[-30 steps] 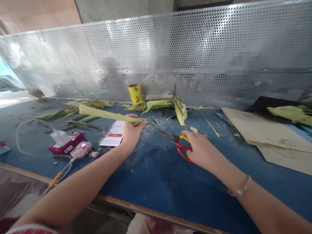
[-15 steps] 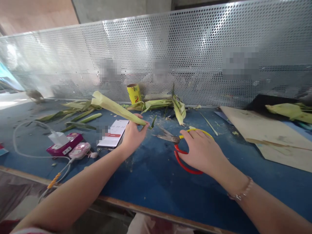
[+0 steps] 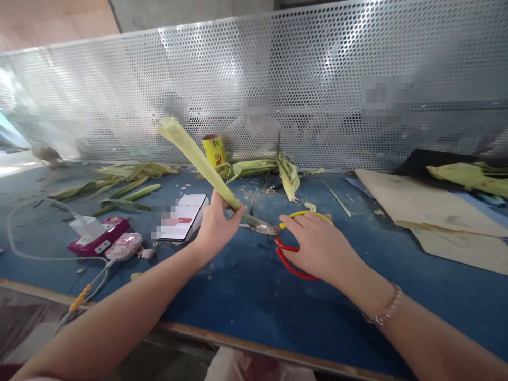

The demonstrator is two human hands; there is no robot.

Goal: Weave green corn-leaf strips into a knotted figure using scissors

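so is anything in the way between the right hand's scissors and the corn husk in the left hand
Nothing visible stands between them: the scissors in the right hand reach the narrow green end of the corn husk, close beside the left hand.

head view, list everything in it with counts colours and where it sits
husk strip: one, pale green, in left hand
scissors: one, red and yellow handles, in right hand, at the strip's lower end
phone: one, pale lit screen, left of left hand
power block: one, purple, left side
plug: one, white, on power block
case: one, pink, beside power block
cable: count unclear, white, left side
container: one, yellow, back centre
loose husks: several, green, back left, back centre, far right
cardboard: count unclear, brown, right side
black item: one, right rear
metal panel: one, grey, perforated, back
table: one, blue, below
bracelet: one, pinkish, right wrist
left hand: one, bare, centre
right hand: one, bare, right of centre
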